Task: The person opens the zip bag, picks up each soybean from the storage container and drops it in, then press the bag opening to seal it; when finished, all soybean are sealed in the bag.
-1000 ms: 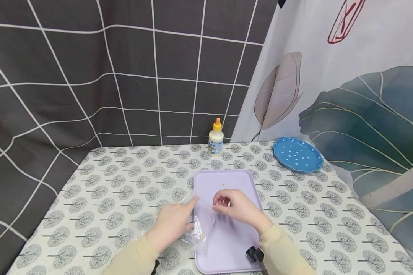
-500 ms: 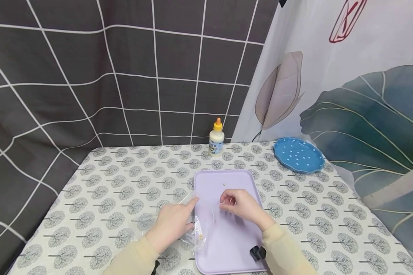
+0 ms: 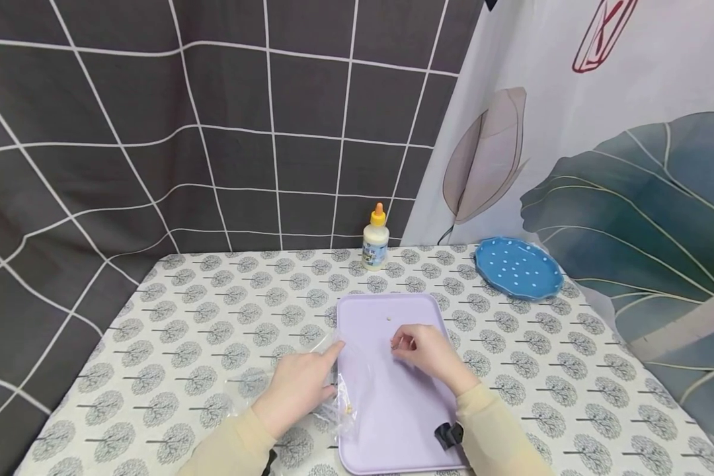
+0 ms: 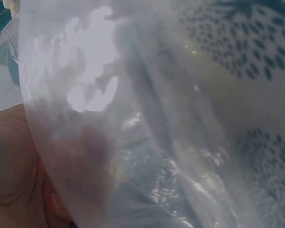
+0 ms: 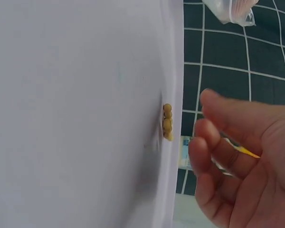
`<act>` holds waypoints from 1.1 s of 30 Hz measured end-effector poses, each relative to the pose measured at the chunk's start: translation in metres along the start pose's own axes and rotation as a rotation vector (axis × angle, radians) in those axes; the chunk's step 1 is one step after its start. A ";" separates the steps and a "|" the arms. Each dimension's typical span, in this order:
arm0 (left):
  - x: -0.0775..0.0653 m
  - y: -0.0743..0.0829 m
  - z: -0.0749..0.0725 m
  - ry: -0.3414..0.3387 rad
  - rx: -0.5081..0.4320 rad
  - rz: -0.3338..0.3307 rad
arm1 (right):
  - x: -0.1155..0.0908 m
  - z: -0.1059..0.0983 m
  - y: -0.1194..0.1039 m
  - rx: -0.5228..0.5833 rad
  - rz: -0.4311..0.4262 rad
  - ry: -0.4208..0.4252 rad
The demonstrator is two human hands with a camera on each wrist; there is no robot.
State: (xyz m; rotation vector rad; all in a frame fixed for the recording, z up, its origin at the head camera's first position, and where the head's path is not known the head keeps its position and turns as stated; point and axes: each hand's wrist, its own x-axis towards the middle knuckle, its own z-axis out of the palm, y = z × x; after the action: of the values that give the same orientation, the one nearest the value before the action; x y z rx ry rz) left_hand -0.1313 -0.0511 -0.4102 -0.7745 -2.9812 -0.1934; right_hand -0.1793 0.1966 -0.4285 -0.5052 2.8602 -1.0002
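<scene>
My left hand (image 3: 300, 383) rests on a crumpled clear plastic bag (image 3: 340, 410) that overlaps the left side of a lilac tray (image 3: 393, 423). A small yellow piece (image 3: 348, 409) shows inside the bag. In the left wrist view the clear plastic (image 4: 147, 123) covers most of the picture. Over the tray's middle, my right hand (image 3: 425, 354) has its fingers curled and the thumb tip near the index finger; I cannot tell whether something tiny is between them. Near the tray's far edge lies a small tan piece (image 5: 167, 122) of several round lumps in a row.
A glue-like squeeze bottle (image 3: 375, 244) with an orange tip stands behind the tray, by the dark checked curtain (image 3: 303, 158). At the back right lies a blue dotted plate (image 3: 517, 268) with a scalloped rim. A tree-print cloth (image 3: 214, 317) covers the table.
My right hand has moved right over the tray, away from the bag. The left hand and the bag stay in place.
</scene>
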 end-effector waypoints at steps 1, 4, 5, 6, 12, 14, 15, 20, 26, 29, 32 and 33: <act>0.000 0.000 0.000 0.001 -0.001 0.000 | 0.000 0.000 0.001 -0.013 0.011 0.008; 0.000 0.000 -0.001 0.000 0.000 -0.002 | 0.001 0.000 0.004 -0.045 0.051 0.019; 0.000 0.000 -0.001 -0.002 -0.001 -0.002 | 0.001 0.000 0.005 -0.055 0.062 0.024; 0.000 0.000 -0.001 -0.003 -0.002 -0.003 | 0.001 0.000 0.006 -0.061 0.075 0.026; 0.000 0.001 -0.001 -0.003 0.003 -0.005 | 0.004 0.000 0.009 -0.109 0.138 0.018; 0.000 0.001 -0.001 -0.001 0.005 -0.005 | 0.005 0.001 0.010 -0.132 0.150 0.007; 0.000 0.001 -0.001 0.000 0.007 -0.004 | 0.005 0.001 0.011 -0.142 0.155 0.003; 0.000 0.003 0.000 0.019 0.022 0.005 | 0.008 0.000 0.009 -0.187 0.150 -0.009; 0.001 0.004 0.000 0.038 0.026 0.013 | 0.013 0.001 0.004 -0.235 0.131 -0.017; 0.001 0.004 0.001 0.043 0.020 0.017 | 0.015 0.002 0.003 -0.260 0.130 -0.016; 0.000 0.004 0.001 0.044 0.019 0.018 | 0.016 0.003 0.001 -0.274 0.129 -0.018; 0.000 0.004 0.001 0.042 0.018 0.016 | 0.016 0.004 0.001 -0.281 0.123 -0.018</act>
State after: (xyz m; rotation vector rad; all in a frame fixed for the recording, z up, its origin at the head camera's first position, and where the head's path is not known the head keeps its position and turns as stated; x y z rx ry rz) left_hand -0.1299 -0.0477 -0.4109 -0.7824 -2.9324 -0.1791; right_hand -0.1943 0.1894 -0.4311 -0.3468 2.9874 -0.5754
